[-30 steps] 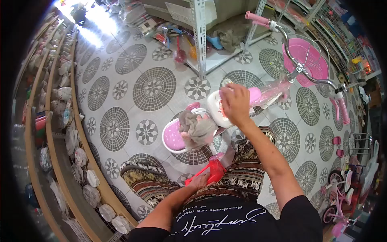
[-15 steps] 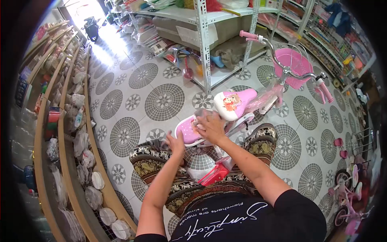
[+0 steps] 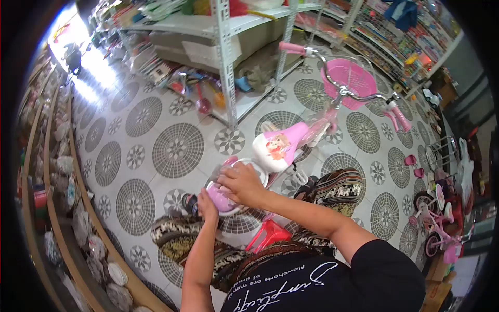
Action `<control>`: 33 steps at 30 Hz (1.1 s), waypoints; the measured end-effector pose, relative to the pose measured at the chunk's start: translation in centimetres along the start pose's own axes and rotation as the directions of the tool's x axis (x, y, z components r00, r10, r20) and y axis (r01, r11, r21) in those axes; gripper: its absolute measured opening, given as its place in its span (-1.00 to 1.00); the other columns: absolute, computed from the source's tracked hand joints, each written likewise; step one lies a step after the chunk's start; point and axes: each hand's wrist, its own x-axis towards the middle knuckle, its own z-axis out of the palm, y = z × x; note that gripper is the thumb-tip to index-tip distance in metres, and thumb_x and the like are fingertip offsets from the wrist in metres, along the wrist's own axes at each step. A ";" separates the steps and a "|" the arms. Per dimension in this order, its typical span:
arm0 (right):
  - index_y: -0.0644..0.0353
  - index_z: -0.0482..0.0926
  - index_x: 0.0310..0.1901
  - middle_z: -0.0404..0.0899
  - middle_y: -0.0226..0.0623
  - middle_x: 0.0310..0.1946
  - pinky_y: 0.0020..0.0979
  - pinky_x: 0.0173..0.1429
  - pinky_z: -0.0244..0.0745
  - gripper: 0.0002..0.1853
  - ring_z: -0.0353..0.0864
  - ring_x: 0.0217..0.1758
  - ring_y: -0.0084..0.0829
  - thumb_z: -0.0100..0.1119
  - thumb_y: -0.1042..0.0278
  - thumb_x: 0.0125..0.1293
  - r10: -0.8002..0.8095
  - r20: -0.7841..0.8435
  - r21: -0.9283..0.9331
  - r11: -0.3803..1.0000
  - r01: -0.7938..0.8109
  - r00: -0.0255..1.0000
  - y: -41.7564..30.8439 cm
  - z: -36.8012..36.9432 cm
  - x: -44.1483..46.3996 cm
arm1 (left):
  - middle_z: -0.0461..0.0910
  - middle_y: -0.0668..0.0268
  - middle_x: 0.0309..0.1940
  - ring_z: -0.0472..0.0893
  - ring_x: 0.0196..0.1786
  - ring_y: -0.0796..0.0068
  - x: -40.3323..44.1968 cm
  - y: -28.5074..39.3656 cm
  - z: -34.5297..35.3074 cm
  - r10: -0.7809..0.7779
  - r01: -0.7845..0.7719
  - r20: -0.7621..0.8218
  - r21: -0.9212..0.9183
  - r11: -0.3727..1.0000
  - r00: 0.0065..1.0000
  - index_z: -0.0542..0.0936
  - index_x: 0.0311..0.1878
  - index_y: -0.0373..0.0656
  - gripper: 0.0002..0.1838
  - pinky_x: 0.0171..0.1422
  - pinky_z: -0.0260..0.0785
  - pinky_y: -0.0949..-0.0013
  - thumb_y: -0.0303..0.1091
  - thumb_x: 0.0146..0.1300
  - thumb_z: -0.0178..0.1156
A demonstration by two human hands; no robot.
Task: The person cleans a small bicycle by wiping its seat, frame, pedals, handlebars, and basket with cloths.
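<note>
A child's bicycle stands in front of me, with a white-and-pink saddle (image 3: 280,147) bearing a cartoon print. Just behind the saddle is a pink dotted rear seat pad (image 3: 221,200) with a white rim. My right hand (image 3: 242,184) is closed over the top of this pad, its fingers curled. At the pad's near left edge, my left hand (image 3: 207,205) grips with fingers pressed together. A white rounded part (image 3: 258,170) shows beyond my right hand. Much of the pad is covered by my hands.
The bicycle's handlebar (image 3: 343,89) and pink basket (image 3: 349,82) are at upper right. A red plastic stool (image 3: 267,236) is between my legs. A metal shelf post (image 3: 224,67) rises ahead; stocked wooden shelves (image 3: 70,208) line the left. Another small pink bicycle (image 3: 439,221) stands at right.
The rear seat pad has tilted and its print is now covered, with a white rounded part showing. Both hands have closed in on the pad. The camera view has shifted to the right.
</note>
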 end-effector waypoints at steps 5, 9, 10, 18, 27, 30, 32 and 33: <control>-0.12 0.60 -0.07 0.51 -0.45 0.08 -0.08 0.03 0.28 -0.68 0.37 0.13 -0.14 0.29 0.16 0.08 0.148 -0.323 -0.221 0.949 -0.226 0.935 5.9 -5.3 -0.9 | 0.29 0.00 0.29 0.28 0.28 -0.14 -4.2 8.2 0.8 0.556 -0.439 0.110 0.745 0.503 0.824 0.31 0.36 -0.07 -0.28 0.33 0.02 -0.13 0.13 0.22 0.15; -0.17 0.61 -0.11 0.51 -0.51 0.04 -0.03 0.02 0.25 -0.72 0.38 0.13 -0.18 0.26 0.11 0.10 0.027 -0.311 -0.302 0.945 -0.125 0.950 9.5 -3.7 -2.6 | 0.36 -0.02 0.26 0.30 0.30 -0.06 -4.0 10.5 3.4 0.644 -0.729 0.422 0.600 0.330 0.638 0.32 0.37 -0.11 -0.24 0.35 0.01 -0.07 0.15 0.21 0.14; -0.18 0.60 -0.13 0.51 -0.51 0.03 -0.04 0.02 0.24 -0.73 0.38 0.12 -0.19 0.26 0.11 0.10 0.051 -0.322 -0.265 0.954 -0.142 0.945 10.4 -4.1 -2.6 | 0.36 -0.02 0.25 0.30 0.30 -0.05 -4.1 10.8 3.9 0.642 -0.763 0.447 0.529 0.372 0.623 0.32 0.37 -0.12 -0.24 0.35 0.01 -0.06 0.15 0.21 0.13; -0.02 0.56 -0.02 0.43 -0.25 0.13 -0.07 0.18 0.23 -0.59 0.36 0.12 -0.04 0.37 0.26 0.03 0.530 -0.722 0.214 0.782 -0.585 0.444 19.0 -6.1 -2.8 | 0.40 0.00 0.24 0.37 0.27 -0.03 -3.8 10.6 5.6 0.637 -0.722 0.417 0.602 0.340 0.648 0.36 0.34 -0.13 -0.28 0.34 0.07 -0.04 0.15 0.24 0.09; 0.16 0.49 0.05 0.29 0.03 0.19 -0.09 0.34 0.22 -0.52 0.29 0.27 0.06 0.39 0.29 0.08 0.656 -0.547 0.494 0.755 -0.432 0.520 9.5 -0.4 -9.8 | 0.37 -0.03 0.27 0.33 0.31 -0.02 -3.9 11.9 5.5 0.465 -0.615 0.426 0.675 0.407 0.776 0.33 0.38 -0.07 -0.24 0.35 0.06 -0.10 0.21 0.23 0.08; 0.16 0.49 -0.01 0.40 -0.07 0.05 -0.17 0.26 0.30 -0.55 0.38 0.17 0.01 0.40 0.26 0.07 0.668 -0.376 0.504 0.729 -0.463 0.643 10.8 -3.3 -13.6 | 0.41 -0.10 0.20 0.39 0.28 -0.01 -3.1 14.8 5.9 0.208 -0.486 0.444 0.724 0.489 0.871 0.37 0.35 -0.13 -0.20 0.32 0.17 -0.06 0.23 0.17 0.15; 0.16 0.50 -0.03 0.43 -0.11 0.01 -0.18 0.23 0.31 -0.56 0.40 0.14 -0.02 0.40 0.26 0.06 0.641 -0.407 0.467 0.758 -0.455 0.650 11.5 -6.4 -13.0 | 0.48 -0.10 0.13 0.46 0.20 0.00 1.4 13.2 5.6 0.178 -0.515 0.556 0.536 0.669 0.812 0.42 0.30 -0.16 -0.25 0.28 0.25 0.02 0.18 0.18 0.18; 0.16 0.51 -0.04 0.44 -0.13 -0.01 -0.17 0.21 0.32 -0.57 0.40 0.13 -0.03 0.40 0.26 0.07 0.605 -0.498 0.422 0.795 -0.435 0.622 11.5 -8.3 -12.1 | 0.51 -0.10 0.09 0.50 0.16 0.01 2.8 12.4 5.5 0.173 -0.504 0.607 0.430 0.749 0.776 0.45 0.28 -0.17 -0.28 0.26 0.29 0.07 0.15 0.18 0.19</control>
